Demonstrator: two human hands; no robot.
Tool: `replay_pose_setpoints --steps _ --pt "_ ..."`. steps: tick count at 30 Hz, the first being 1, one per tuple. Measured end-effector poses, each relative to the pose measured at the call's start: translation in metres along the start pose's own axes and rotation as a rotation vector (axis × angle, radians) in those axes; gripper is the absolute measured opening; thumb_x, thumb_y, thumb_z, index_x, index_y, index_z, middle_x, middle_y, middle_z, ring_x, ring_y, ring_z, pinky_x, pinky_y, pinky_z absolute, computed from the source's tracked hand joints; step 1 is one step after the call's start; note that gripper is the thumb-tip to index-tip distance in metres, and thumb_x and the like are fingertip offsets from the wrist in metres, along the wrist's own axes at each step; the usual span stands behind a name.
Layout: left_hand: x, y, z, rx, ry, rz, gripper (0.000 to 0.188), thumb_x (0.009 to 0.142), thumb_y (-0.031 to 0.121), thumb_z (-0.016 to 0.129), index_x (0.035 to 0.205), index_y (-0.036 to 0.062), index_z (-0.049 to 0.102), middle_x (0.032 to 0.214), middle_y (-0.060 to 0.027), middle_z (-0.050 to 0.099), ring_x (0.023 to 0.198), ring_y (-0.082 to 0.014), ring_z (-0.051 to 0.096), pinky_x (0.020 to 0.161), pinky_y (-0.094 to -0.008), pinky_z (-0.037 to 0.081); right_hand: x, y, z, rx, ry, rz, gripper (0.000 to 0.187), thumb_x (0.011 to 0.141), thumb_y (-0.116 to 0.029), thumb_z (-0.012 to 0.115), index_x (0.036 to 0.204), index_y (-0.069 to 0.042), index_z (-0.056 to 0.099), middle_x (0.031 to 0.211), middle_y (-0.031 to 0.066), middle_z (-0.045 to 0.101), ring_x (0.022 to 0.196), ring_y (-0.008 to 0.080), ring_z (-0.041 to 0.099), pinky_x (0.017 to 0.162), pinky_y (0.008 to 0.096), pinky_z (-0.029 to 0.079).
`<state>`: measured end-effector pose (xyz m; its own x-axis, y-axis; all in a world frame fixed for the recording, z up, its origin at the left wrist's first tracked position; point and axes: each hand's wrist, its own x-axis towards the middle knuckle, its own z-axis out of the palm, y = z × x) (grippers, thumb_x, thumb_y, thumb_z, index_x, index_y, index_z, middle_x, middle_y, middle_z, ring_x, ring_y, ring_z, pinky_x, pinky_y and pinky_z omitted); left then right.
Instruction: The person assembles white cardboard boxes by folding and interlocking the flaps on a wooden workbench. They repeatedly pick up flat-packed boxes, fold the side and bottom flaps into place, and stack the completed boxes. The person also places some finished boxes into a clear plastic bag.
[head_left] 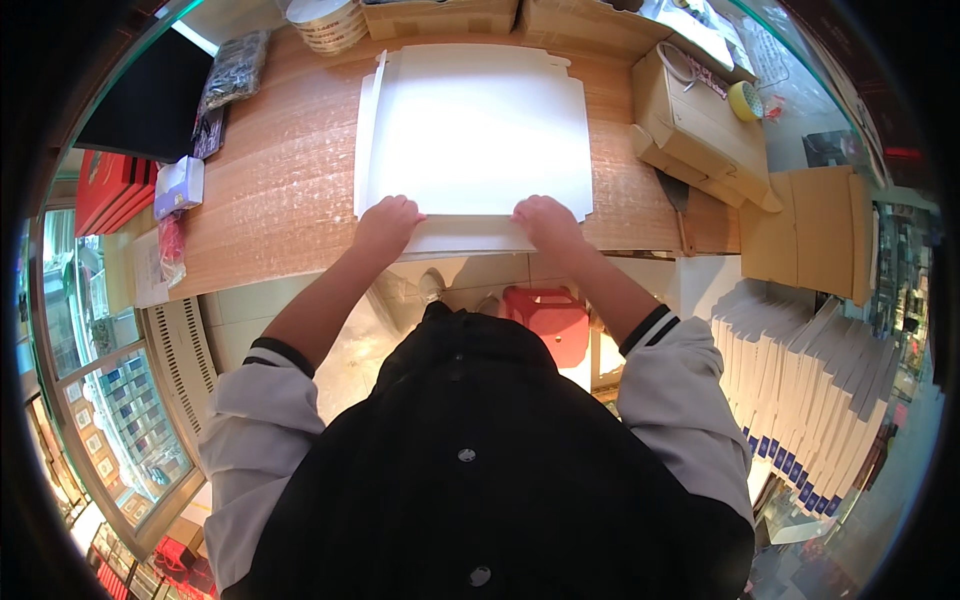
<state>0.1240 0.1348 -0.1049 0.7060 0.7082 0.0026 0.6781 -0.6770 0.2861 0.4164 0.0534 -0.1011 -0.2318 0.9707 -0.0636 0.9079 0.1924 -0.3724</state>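
Observation:
A large white cardboard box blank (480, 130) lies flat on the wooden table, with creased flaps and small tabs along its edges. Its left flap stands slightly raised. Both my hands are at the near edge, where a flap bends down toward the table's front. My left hand (391, 222) closes its fingers on the crease near the left corner. Near the right corner, my right hand (548, 220) pinches the same crease. The fingertips of both hands are curled and partly hidden.
Brown cardboard boxes (700, 130) stand at the right, with a roll of yellow tape (745, 101) on top. White tape rolls (328, 22) are stacked at the back. A tissue pack (180, 187) sits at the left, and a red stool (548, 322) stands below the table.

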Motion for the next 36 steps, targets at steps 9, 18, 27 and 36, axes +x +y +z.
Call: replay_pose_setpoints --steps 9,18,27,36 --pt "0.032 -0.011 -0.010 -0.205 -0.194 -0.083 0.026 0.085 0.031 0.066 0.082 0.0051 0.061 0.085 -0.0119 0.060 0.088 -0.0280 0.058 0.076 -0.0402 0.045 0.038 -0.009 -0.030 -0.048 -0.191 0.322 0.030 0.080 -0.030 0.069 0.093 -0.005 0.058 0.080 0.0186 0.067 0.080 0.0342 0.066 0.071 0.0451 0.050" --pt "0.057 0.009 -0.031 0.178 -0.078 -0.120 0.026 0.083 0.032 0.068 0.089 0.0070 0.061 0.084 -0.0127 0.065 0.082 -0.0317 0.062 0.075 -0.0418 0.048 0.041 -0.061 0.005 0.110 -0.041 0.280 0.022 0.085 -0.025 0.053 0.084 -0.005 0.061 0.072 0.0163 0.067 0.067 0.0362 0.065 0.063 0.0479 0.052" --pt "0.028 0.023 0.010 -0.184 0.133 -0.124 0.023 0.085 0.025 0.060 0.070 0.0070 0.055 0.066 -0.0123 0.058 0.065 -0.0316 0.059 0.062 -0.0441 0.047 0.033 -0.033 0.038 0.020 0.345 0.142 0.027 0.086 -0.026 0.058 0.064 -0.010 0.058 0.058 0.0109 0.059 0.056 0.0296 0.061 0.053 0.0423 0.049" --pt "0.029 0.021 0.001 -0.318 0.049 -0.484 0.021 0.082 0.029 0.067 0.076 0.0093 0.061 0.074 -0.0091 0.062 0.072 -0.0281 0.061 0.064 -0.0415 0.046 0.002 0.001 0.020 0.033 0.468 0.325 0.026 0.084 -0.025 0.063 0.063 -0.010 0.058 0.055 0.0090 0.056 0.052 0.0267 0.058 0.049 0.0391 0.046"
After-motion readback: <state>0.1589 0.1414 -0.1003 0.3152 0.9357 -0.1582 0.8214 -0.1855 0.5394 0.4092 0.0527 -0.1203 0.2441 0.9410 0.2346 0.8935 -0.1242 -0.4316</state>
